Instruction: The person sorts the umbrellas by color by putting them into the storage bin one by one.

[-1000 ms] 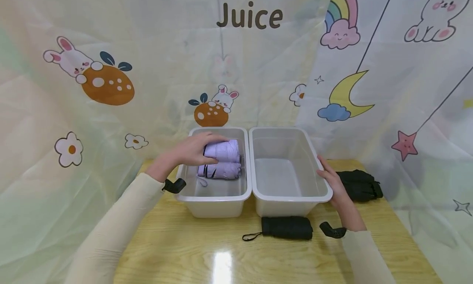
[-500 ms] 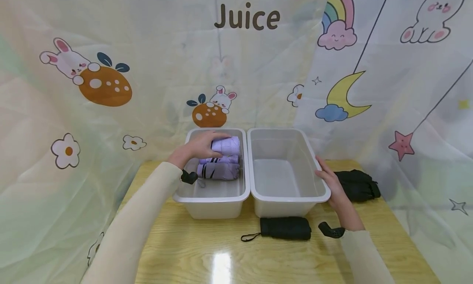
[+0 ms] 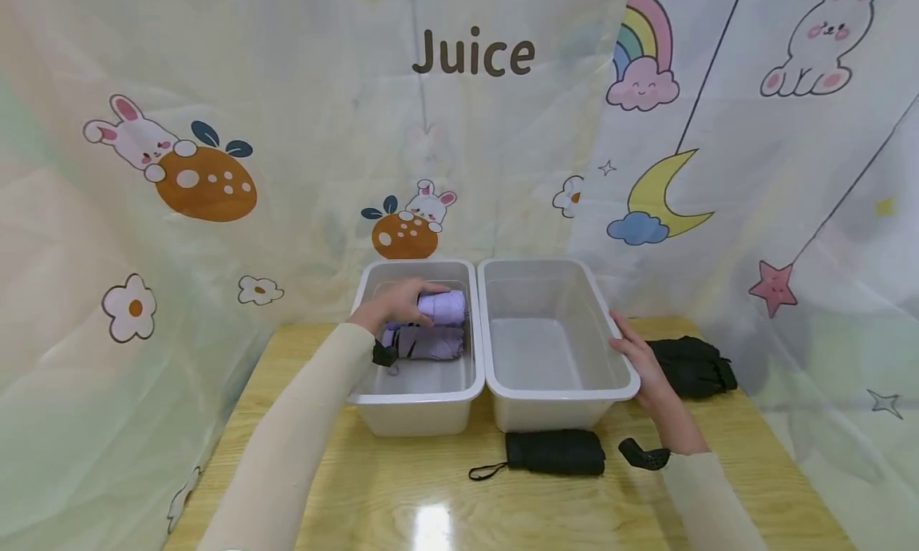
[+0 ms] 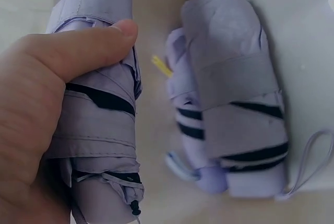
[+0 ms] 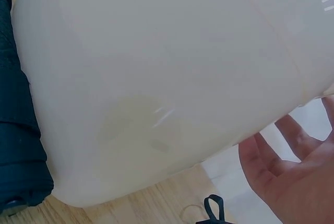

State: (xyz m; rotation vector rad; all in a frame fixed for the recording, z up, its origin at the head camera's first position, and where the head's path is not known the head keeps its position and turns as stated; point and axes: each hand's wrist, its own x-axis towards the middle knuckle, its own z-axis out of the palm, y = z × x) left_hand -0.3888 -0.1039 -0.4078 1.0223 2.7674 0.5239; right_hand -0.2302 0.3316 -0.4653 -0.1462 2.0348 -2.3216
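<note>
Left hand (image 3: 393,304): clasping lilac umbrella (image 4: 96,125)
Right hand (image 3: 646,369): touching bin (image 3: 553,414), fingers parted
Table (image 3: 359,503): supporting bin
Curtain (image 3: 309,136): hanging, twelve o'clock

From above, the right bin (image 3: 542,348) can be entered freely; its outer rim is obstructed by the right hand (image 3: 644,365). In the left bin (image 3: 416,398), room is taken up by the left hand (image 3: 397,302) and purple umbrellas (image 3: 432,344). Low front access is barred by a black umbrella (image 3: 555,453).

bin (image 3: 549,413): smooth plastic | lilac umbrella (image 4: 102,130): creased cloth (rather matt) | table (image 3: 380,495): glossy wood | backdrop (image 3: 309,152): wrinkled cloth
</note>
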